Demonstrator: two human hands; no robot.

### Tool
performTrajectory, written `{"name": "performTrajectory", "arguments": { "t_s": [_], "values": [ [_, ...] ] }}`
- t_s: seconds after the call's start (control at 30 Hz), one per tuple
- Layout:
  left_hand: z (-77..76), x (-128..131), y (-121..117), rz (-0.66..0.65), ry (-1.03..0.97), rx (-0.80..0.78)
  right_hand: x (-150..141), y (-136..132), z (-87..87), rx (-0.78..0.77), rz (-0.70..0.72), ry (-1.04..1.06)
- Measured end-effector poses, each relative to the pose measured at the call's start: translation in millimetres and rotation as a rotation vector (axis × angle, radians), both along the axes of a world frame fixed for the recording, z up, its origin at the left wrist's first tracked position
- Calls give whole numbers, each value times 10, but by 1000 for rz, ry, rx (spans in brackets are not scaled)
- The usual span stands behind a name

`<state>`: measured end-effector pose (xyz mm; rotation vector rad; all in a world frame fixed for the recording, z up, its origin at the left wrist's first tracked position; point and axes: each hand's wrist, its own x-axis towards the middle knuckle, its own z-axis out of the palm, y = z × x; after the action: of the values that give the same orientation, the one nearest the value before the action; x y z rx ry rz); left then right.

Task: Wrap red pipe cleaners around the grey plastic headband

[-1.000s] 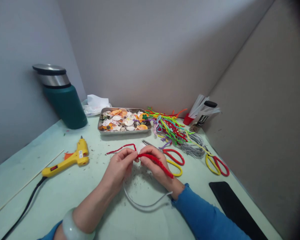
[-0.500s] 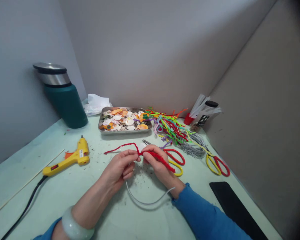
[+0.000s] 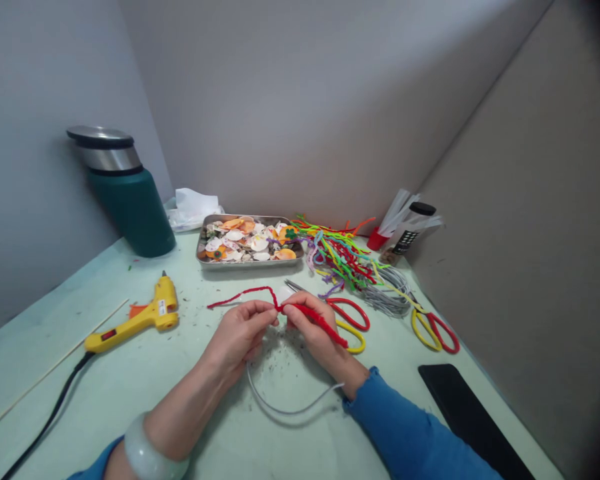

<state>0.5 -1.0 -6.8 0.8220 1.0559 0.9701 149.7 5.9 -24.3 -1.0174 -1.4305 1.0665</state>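
There are two hands (image 3: pixel 237 331), two scissors (image 3: pixel 331 301), one tray (image 3: pixel 250 265).

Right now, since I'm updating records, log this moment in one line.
left hand: pinching red pipe cleaner | right hand: pinching same pipe cleaner | pale wire: curving below hands | nearer scissors: beside right hand

right sleeve (image 3: pixel 415 427): long, plain mid-blue, reaches close to the wrist; cloth lightly creased. its cuff (image 3: pixel 360 387) ends in a wavy, slightly frilled edge. left sleeve (image 3: pixel 99 464): also blue, only a small part in view at the bottom; ends higher, leaving much of the left forearm (image 3: pixel 195 393) bare. bangle (image 3: pixel 147 452) around that forearm, just beyond the sleeve: broad, thick, rounded, pale milky green, smooth, glossy highlight. left hand (image 3: pixel 237 333) and right hand (image 3: pixel 316 328) ungloved.
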Motion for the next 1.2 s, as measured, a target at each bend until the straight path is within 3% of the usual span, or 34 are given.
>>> {"name": "performTrajectory", "arguments": {
  "t_s": [0.63,0.9,1.07,1.2],
  "values": [
    [-15,14,-13,16,24,26,-1,10,-35,-11,2,15],
    [26,-1,-17,-13,-121,-14,4,37,-48,-77,-5,78],
    [25,30,-23,63,-26,59,-12,18,-35,-52,25,71],
    [-69,47,1,134,96,172,-24,19,-41,-42,-10,48]
  ]
}}
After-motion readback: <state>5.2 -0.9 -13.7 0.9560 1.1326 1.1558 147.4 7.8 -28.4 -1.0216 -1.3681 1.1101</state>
